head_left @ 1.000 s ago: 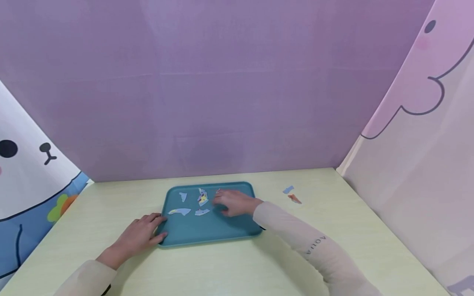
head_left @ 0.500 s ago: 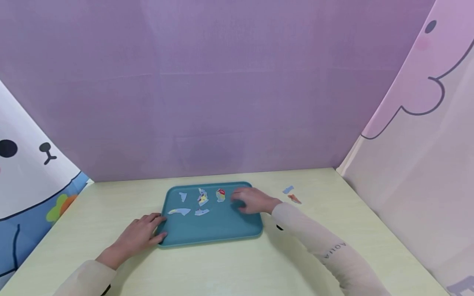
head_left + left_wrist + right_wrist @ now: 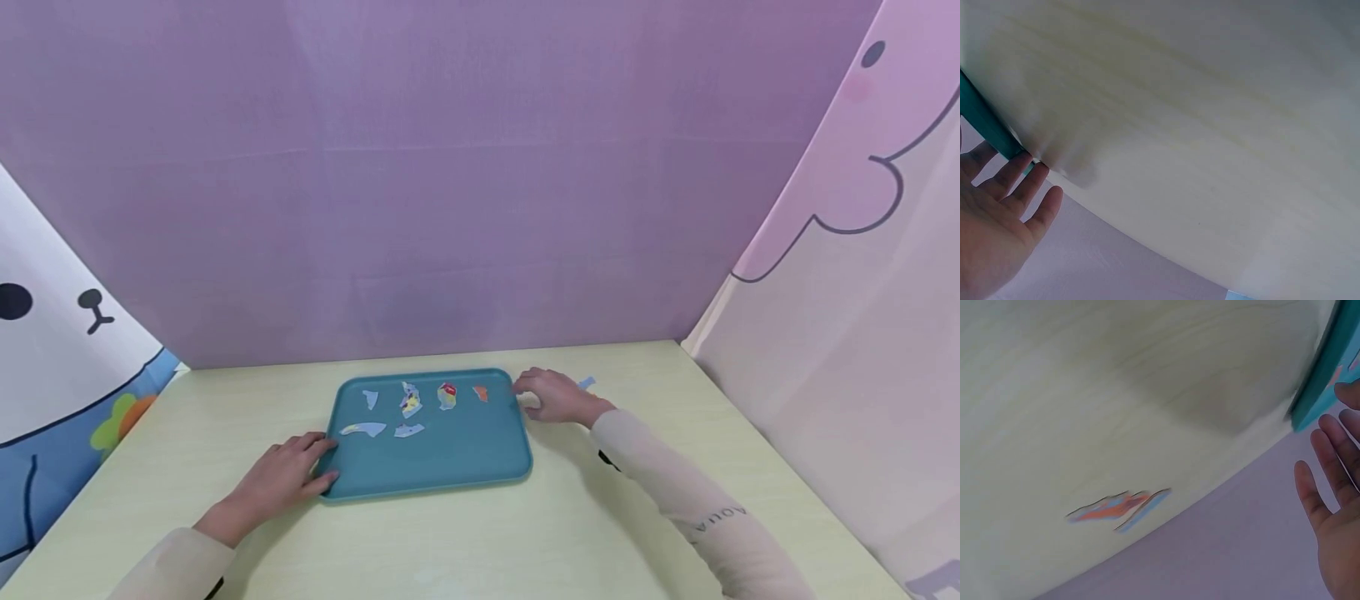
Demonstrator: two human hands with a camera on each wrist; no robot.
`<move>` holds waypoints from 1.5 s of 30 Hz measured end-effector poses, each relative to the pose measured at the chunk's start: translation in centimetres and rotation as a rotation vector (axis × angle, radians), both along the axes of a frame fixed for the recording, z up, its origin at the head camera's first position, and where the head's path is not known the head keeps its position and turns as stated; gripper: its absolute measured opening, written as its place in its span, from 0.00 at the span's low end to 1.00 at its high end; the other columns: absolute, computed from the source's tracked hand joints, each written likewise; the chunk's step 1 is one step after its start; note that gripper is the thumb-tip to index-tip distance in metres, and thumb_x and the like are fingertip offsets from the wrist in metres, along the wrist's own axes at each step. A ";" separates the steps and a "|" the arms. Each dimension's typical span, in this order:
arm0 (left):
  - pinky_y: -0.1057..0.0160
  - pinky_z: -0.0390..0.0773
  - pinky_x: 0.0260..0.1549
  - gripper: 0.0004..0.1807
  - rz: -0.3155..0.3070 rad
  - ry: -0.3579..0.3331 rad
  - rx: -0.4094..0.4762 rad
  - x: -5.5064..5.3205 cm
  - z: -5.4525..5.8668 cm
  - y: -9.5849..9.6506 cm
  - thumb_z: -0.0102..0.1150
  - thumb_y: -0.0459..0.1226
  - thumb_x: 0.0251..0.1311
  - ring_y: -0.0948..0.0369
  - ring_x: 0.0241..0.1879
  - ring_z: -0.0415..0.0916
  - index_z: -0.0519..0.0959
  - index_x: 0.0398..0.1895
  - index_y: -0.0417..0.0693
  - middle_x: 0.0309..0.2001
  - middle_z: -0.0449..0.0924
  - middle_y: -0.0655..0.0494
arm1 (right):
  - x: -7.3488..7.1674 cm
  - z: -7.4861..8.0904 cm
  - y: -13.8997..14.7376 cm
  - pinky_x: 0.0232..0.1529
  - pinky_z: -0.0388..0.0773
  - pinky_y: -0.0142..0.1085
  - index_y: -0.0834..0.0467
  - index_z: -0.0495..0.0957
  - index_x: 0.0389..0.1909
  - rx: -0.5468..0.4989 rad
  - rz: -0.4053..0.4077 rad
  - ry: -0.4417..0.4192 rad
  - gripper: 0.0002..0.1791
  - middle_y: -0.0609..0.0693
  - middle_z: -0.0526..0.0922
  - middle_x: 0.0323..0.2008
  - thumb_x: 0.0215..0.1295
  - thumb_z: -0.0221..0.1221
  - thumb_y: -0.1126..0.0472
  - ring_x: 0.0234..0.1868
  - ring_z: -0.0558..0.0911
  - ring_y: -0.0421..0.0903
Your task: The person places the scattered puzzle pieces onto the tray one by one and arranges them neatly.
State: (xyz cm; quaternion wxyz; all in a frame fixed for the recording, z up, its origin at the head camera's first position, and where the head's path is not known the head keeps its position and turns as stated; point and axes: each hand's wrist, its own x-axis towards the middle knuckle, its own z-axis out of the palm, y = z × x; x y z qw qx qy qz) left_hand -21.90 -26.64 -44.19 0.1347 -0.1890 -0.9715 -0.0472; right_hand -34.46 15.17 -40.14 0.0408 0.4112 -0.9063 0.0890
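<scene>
A teal tray [image 3: 435, 467] lies on the table with several flat, irregular printed puzzle pieces on it. Its top row ends with a red-and-yellow piece [image 3: 447, 396] and a small orange piece [image 3: 481, 392]. My left hand [image 3: 281, 475] rests at the tray's left edge, fingertips on the rim and fingers fairly straight. Just past the opposite rim hovers my right hand [image 3: 553, 395], fingers loosely bent, nothing between them. Beyond it on the table, the right wrist view shows an orange-and-blue piece [image 3: 1110, 509] beside a narrow blue piece [image 3: 1147, 509]; the hand mostly hides them in the head view.
The pale wooden table [image 3: 465, 542] ends at a purple backdrop [image 3: 465, 208] behind the tray. Printed cloth panels stand on both sides, one with a white animal figure [image 3: 52, 350] at left and a pink one [image 3: 847, 167] at right.
My right hand has moved right, off the tray to its right rim, uncovering the red-and-yellow piece and then the small orange piece. The left hand and tray stay put.
</scene>
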 end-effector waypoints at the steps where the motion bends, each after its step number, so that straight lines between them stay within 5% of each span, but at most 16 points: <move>1: 0.44 0.74 0.38 0.26 0.000 0.000 0.001 0.0 0.0 0.0 0.61 0.49 0.52 0.46 0.46 0.75 0.76 0.49 0.41 0.49 0.76 0.42 | 0.0 0.0 0.4 0.48 0.74 0.43 0.60 0.79 0.45 -0.006 -0.015 -0.003 0.17 0.51 0.81 0.44 0.52 0.61 0.65 0.49 0.77 0.49; 22: 0.45 0.74 0.38 0.25 -0.003 -0.002 0.001 0.2 0.1 0.0 0.61 0.49 0.52 0.46 0.47 0.75 0.76 0.49 0.41 0.49 0.76 0.43 | -0.6 -1.1 9.3 0.44 0.75 0.44 0.64 0.78 0.42 -0.124 -0.222 -0.080 0.14 0.55 0.81 0.40 0.52 0.61 0.68 0.42 0.79 0.52; 45: 0.46 0.74 0.37 0.25 0.001 -0.010 -0.001 0.3 0.4 0.2 0.61 0.48 0.52 0.46 0.47 0.75 0.76 0.49 0.41 0.49 0.76 0.42 | -0.8 -2.4 11.4 0.41 0.74 0.44 0.60 0.79 0.39 -0.109 -0.269 -0.108 0.11 0.52 0.81 0.38 0.53 0.60 0.67 0.39 0.75 0.47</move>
